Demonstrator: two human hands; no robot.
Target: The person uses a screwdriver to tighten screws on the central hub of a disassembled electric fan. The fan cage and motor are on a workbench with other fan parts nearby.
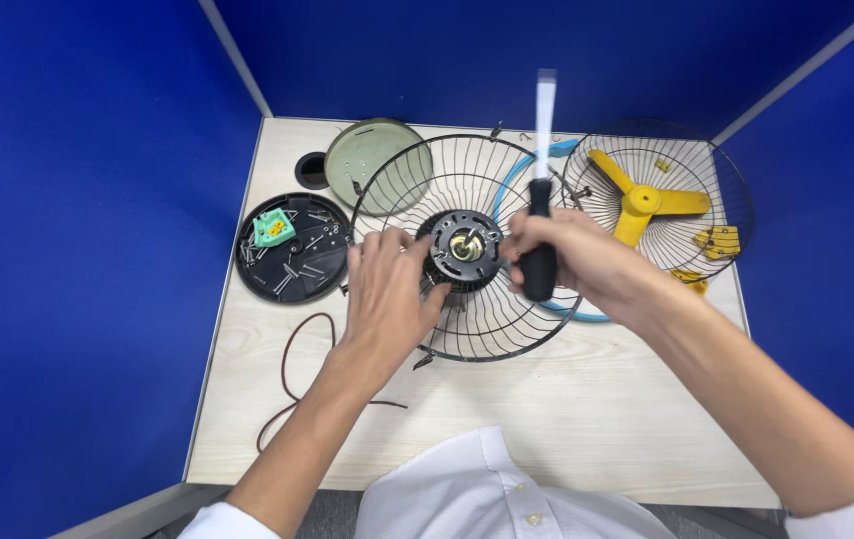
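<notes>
White shirt [477, 489] cropped below; left hand [385, 291] on wire guard [467, 250], right hand [571, 262] closed around blurred-tipped screwdriver [541, 230].

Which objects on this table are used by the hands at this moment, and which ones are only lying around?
In use:
- left hand on the wire fan guard
- motor hub at the guard's middle
- right hand gripping the screwdriver

Lying about:
- black tray of screws
- round grey-green cover
- second guard holding the yellow fan blade
- brown cord
</notes>
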